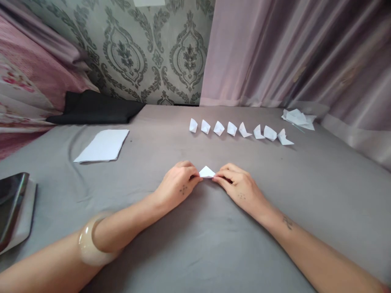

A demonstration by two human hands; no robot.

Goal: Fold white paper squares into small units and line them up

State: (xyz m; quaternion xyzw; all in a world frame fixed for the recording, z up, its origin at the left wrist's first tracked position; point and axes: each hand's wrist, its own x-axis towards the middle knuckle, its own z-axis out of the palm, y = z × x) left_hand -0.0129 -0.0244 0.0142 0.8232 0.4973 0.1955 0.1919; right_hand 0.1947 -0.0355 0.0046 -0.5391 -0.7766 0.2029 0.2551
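Observation:
A small white folded paper [207, 172] with a pointed top sits between my two hands, just above or on the grey cloth. My left hand [181, 179] pinches its left corner between thumb and fingers. At the opposite corner, my right hand [237, 183] grips the paper the same way. Beyond my hands stands a row of several folded white paper pieces [219, 128]; some look like little boats, the rightmost one [285, 138] lying with its points spread.
A stack of white paper sheets [102, 145] lies to the left. Loose paper pieces [298, 118] are piled at the far right by the curtain [244, 53]. A dark-screened device [12, 207] rests at the left edge, and a black folded cloth [97, 108] lies at the back.

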